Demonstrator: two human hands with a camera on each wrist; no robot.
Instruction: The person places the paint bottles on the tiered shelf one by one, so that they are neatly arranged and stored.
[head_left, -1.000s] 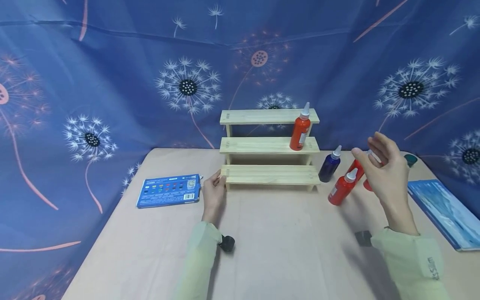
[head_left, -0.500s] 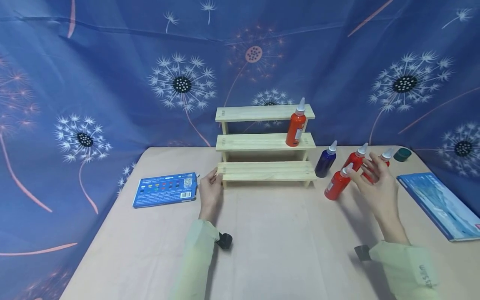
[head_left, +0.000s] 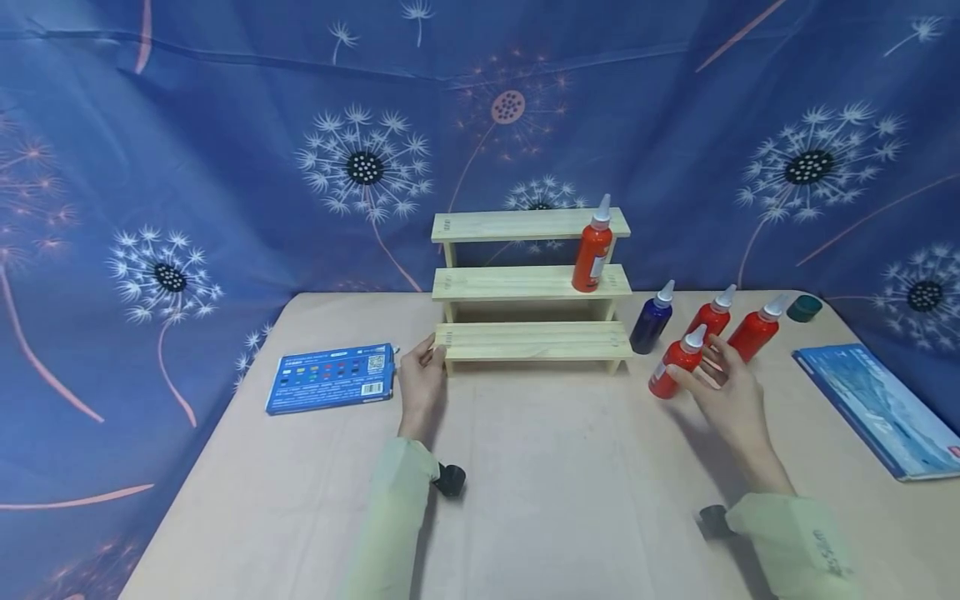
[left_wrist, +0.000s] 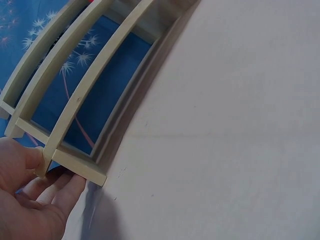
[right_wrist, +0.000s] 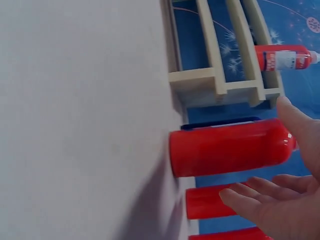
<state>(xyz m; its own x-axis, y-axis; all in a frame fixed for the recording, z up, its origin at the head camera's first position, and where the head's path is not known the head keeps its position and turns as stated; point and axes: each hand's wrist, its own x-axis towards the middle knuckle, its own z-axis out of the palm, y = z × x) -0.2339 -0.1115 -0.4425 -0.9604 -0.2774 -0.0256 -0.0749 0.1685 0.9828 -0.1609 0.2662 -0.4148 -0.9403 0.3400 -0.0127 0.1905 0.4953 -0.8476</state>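
My left hand (head_left: 422,383) grips the near left end of a three-step wooden shelf (head_left: 532,342); thumb and fingers (left_wrist: 75,192) are around the end of its lowest board in the left wrist view. A red squeeze bottle (head_left: 595,260) with a pale pointed cap stands on the middle step, at the right. At the front red bottle (head_left: 673,371), my right hand (head_left: 731,404) is spread, thumb on one side and fingers on the other. In the right wrist view a gap shows between these fingers (right_wrist: 245,200) and the bottle (right_wrist: 225,150).
A dark blue bottle (head_left: 650,325) and two more red bottles, one (head_left: 711,318) behind and one (head_left: 752,333) to the right, stand close to the right hand. Beyond are a green lid (head_left: 805,308) and a blue pad (head_left: 877,404). A flat blue box (head_left: 330,380) lies left.
My right hand has come down and leftward from above the red bottles to around the front one. The left hand stays on the shelf. The head view has shifted slightly.
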